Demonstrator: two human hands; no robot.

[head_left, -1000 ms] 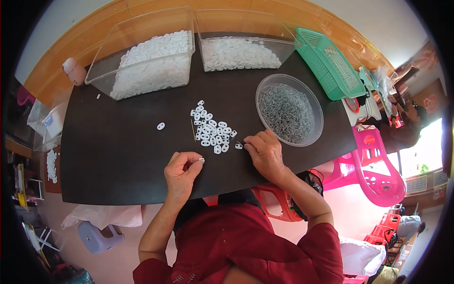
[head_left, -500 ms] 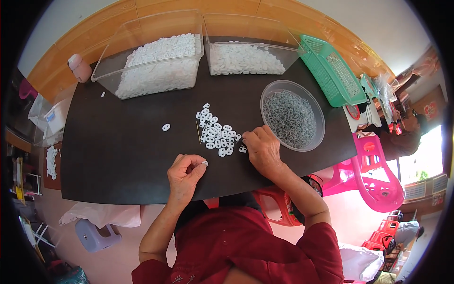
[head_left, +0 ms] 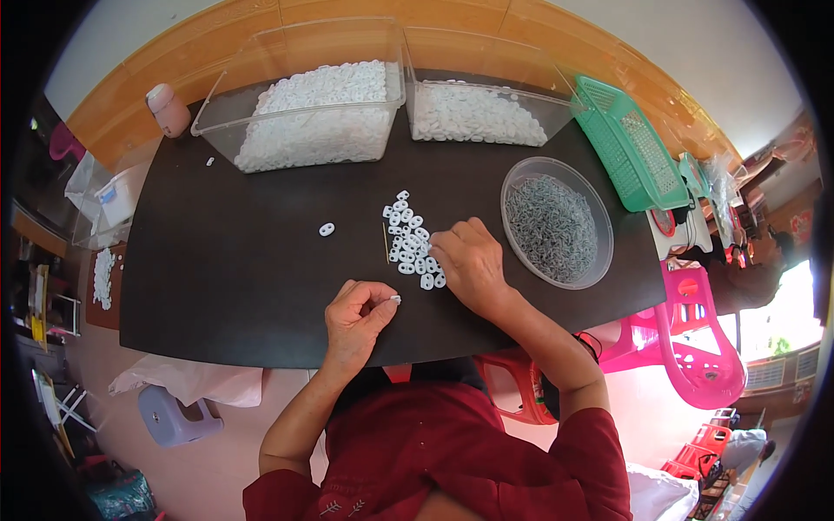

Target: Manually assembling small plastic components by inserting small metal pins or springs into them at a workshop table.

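Between thumb and forefinger my left hand (head_left: 354, 323) pinches a small white plastic piece (head_left: 396, 299) just above the dark table, near its front edge. My right hand (head_left: 472, 263) is at the right side of a small pile of white oval two-hole pieces (head_left: 407, 244), covering part of it. Its fingers are closed, and anything between the fingertips is hidden. A thin brass-coloured stick (head_left: 387, 244) lies along the pile's left side. One lone white oval piece (head_left: 327, 229) rests farther left.
Two clear bins (head_left: 300, 106) (head_left: 482, 91) of white pieces stand at the back. A round clear tub (head_left: 605, 260) of small grey metal parts and a green basket (head_left: 630, 165) are at the right. A pink bottle (head_left: 168, 110) stands back left; a pink chair (head_left: 695, 347) is beside the table.
My right hand has moved left over the pile, covering pieces on its right side. The left hand keeps its pinch on the white piece. The whole view has shifted slightly.
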